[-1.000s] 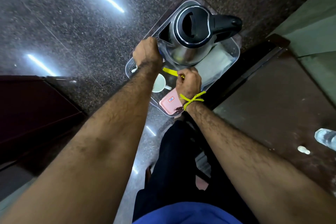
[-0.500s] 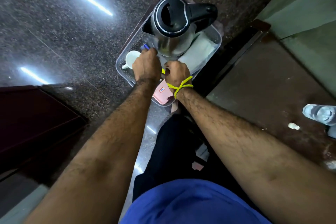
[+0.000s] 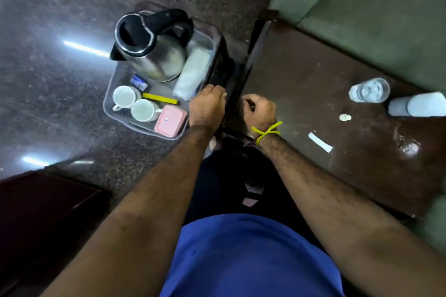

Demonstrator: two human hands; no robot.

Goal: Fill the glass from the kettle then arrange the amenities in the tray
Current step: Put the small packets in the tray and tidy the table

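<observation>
— Well, nearest the camera is a blue shirt front (image 3: 251, 255) with dark trousers below it, and two bare forearms reaching forward. Can you read any writing?

— Hardly. The flat pink plastic box (image 3: 170, 121) has a small label on its lid, but the print is too small and blurred. The little blue packet (image 3: 139, 82) shows pale marks I can't make out either.

— And the hands?

— The left hand (image 3: 207, 108) has its fingers curled over the near right edge of the clear plastic tray (image 3: 109, 100); the fingertips are hidden past the rim, so what exactly they grip I cannot tell. The right hand (image 3: 259, 111), with a yellow thread (image 3: 265, 131) tied at the wrist, is curled loosely at the edge of the dark brown table (image 3: 313, 103); whether it holds anything is unclear.

— What sits in the tray?

— Two white ceramic cups (image 3: 135, 103) side by side, a flat yellow sachet (image 3: 159, 99) just behind them, a folded white cloth or paper (image 3: 193, 72) along the right wall, and the steel electric kettle (image 3: 149, 48) with its black lid and handle at the far end. The tray rests above a speckled grey stone floor (image 3: 60, 19).

— And the glass?

— The clear drinking glass (image 3: 369, 90) stands on the table, well apart from the tray, with water in it. Beside it is a white cylinder (image 3: 417, 105), cut off by the frame edge. A white strip (image 3: 319, 142) and a small pale disc (image 3: 345, 117) lie nearer. Green surfaces (image 3: 374, 7) rise beyond.
</observation>
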